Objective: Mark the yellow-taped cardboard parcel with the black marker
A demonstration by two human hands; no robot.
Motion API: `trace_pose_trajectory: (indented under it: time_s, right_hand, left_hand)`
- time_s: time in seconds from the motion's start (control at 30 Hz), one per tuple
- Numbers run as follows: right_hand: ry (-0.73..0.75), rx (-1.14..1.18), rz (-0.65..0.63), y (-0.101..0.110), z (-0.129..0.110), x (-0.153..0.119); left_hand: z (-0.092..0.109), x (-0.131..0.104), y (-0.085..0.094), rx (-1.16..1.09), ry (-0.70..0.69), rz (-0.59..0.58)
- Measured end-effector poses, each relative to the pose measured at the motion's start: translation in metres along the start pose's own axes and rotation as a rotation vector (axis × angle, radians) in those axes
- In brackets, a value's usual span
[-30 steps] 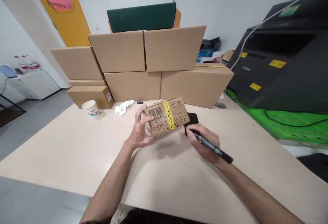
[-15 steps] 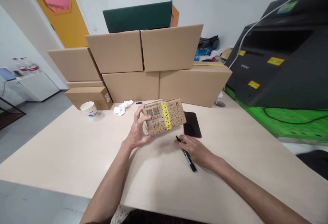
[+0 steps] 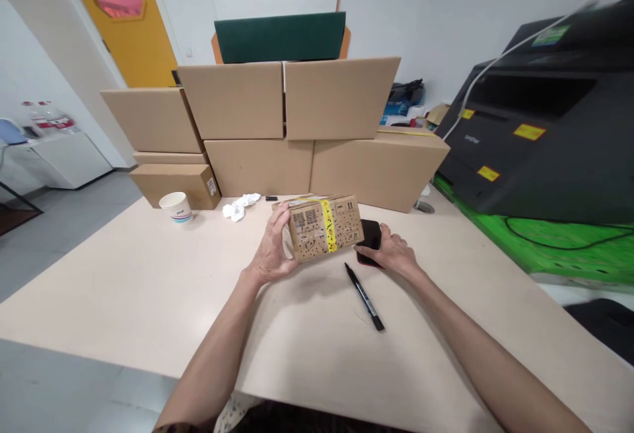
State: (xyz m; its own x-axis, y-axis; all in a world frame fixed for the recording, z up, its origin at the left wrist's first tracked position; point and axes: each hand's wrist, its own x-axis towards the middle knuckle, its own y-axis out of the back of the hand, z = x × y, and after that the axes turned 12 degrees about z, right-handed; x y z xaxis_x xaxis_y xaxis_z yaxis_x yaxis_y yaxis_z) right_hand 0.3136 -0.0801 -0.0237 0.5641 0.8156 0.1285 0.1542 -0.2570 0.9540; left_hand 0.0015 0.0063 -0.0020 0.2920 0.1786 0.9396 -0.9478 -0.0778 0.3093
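Observation:
My left hand (image 3: 271, 248) grips the left end of a small cardboard box (image 3: 310, 238), which is tilted and held above the table. Yellow tape runs down its printed face. My right hand (image 3: 393, 251) is open, thumb and fingers apart, over a dark smartphone (image 3: 370, 235) lying flat. The thumb reaches close to the box's lower right corner; whether it touches is unclear. A black marker pen (image 3: 365, 298) lies on the table just nearer to me than the box and phone.
Large cardboard boxes (image 3: 257, 169) are stacked along the back, with a dark green box (image 3: 282, 37) on top. A paper cup (image 3: 176, 207), crumpled tissue (image 3: 241, 206) and a black pen cap (image 3: 271, 199) sit before them. A black printer (image 3: 515, 136) stands at right.
My right hand has let go of the marker pen, leaving it on the table, and moved forward over the smartphone with its fingers spread. My left hand still holds the box, turned slightly.

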Motion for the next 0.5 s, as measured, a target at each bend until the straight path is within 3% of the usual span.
trace_pose_trajectory:
  time_s: [0.3,0.5]
  right_hand:
    - [-0.116,0.011,-0.078,-0.005,-0.016,0.012]
    - [-0.146,0.337,-0.006,-0.018,0.0,0.03]
  left_hand:
    - [-0.004,-0.004,-0.007,-0.049,0.019,0.023]
    - [-0.007,-0.008,-0.01,-0.069,0.036,0.027]
